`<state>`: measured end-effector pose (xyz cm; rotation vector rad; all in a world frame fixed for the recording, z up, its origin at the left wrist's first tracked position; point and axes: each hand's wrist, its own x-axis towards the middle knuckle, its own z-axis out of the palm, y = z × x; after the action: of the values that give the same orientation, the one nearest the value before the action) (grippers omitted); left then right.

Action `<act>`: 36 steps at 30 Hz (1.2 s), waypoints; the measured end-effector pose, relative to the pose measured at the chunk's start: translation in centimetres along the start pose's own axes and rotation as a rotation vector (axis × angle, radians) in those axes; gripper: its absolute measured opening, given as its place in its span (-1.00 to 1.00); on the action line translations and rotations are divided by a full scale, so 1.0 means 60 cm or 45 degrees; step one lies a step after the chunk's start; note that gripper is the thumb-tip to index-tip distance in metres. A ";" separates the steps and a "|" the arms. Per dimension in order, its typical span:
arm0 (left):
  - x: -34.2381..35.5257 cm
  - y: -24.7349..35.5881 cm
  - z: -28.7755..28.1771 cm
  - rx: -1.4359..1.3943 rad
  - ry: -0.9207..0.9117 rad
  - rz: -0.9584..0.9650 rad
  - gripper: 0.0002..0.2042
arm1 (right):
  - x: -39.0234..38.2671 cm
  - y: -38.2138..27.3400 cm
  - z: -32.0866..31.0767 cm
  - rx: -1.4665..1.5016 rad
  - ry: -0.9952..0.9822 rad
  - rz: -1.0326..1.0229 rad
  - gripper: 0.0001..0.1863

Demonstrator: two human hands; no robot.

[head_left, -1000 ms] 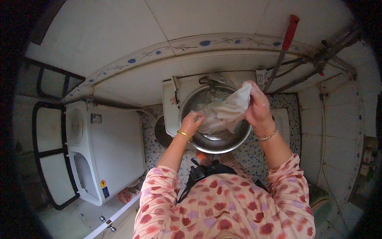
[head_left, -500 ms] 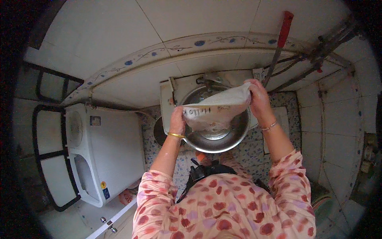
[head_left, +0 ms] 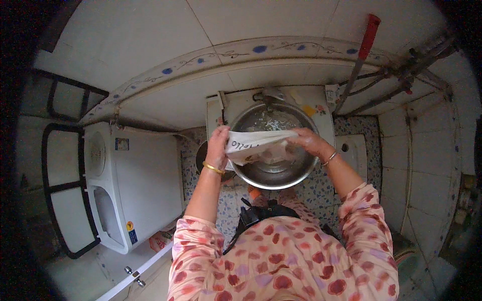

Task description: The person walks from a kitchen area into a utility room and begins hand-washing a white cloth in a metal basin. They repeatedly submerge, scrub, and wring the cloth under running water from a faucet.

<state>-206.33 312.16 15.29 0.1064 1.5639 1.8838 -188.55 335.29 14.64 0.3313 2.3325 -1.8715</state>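
Note:
A wet white cloth (head_left: 258,143) with dark lettering and a faint print is stretched over a round metal basin (head_left: 281,180). My left hand (head_left: 218,143) grips its left end, just at the basin's left rim. At the other end, my right hand (head_left: 310,142) is closed on the cloth above the right side of the bowl. The middle of the cloth sags toward the inside of the basin. Past it, shiny water with bubbles shows in the bowl's far part. Whether the cloth's lower edge touches the water, I cannot tell.
The basin rests on a white stand (head_left: 324,120) against the tiled wall, below a tap (head_left: 271,99). A white appliance (head_left: 145,180) stands at the left. At the right are a red-handled tool (head_left: 369,37), dark pipes (head_left: 401,83) and a white floor fixture (head_left: 354,155).
My right hand has come down and inward, toward my left hand. The cloth now spans a shorter width and hangs lower, so more of the basin's far part shows.

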 end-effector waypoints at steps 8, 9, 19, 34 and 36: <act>-0.020 -0.013 0.011 0.733 -0.327 0.042 -0.68 | 0.041 -0.032 0.045 1.214 0.503 0.085 -0.72; -0.018 -0.026 0.008 0.273 -0.236 0.008 -0.68 | 0.045 -0.040 0.047 0.775 0.526 0.217 -0.75; 0.010 -0.074 0.049 -0.458 0.038 -0.486 -0.65 | 0.098 -0.086 0.221 -0.981 0.309 -0.421 -0.77; 0.003 -0.075 0.090 -0.670 0.076 -0.626 -0.66 | 0.133 -0.065 0.152 -1.065 0.261 -0.061 -0.80; 0.032 -0.118 0.026 -0.537 0.008 -0.693 -0.69 | 0.094 -0.094 0.219 -1.238 0.474 -0.613 -0.81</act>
<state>-203.97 314.85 8.71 -0.4654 1.0264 1.7151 -195.88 321.84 15.71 -0.0183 3.4390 -0.5702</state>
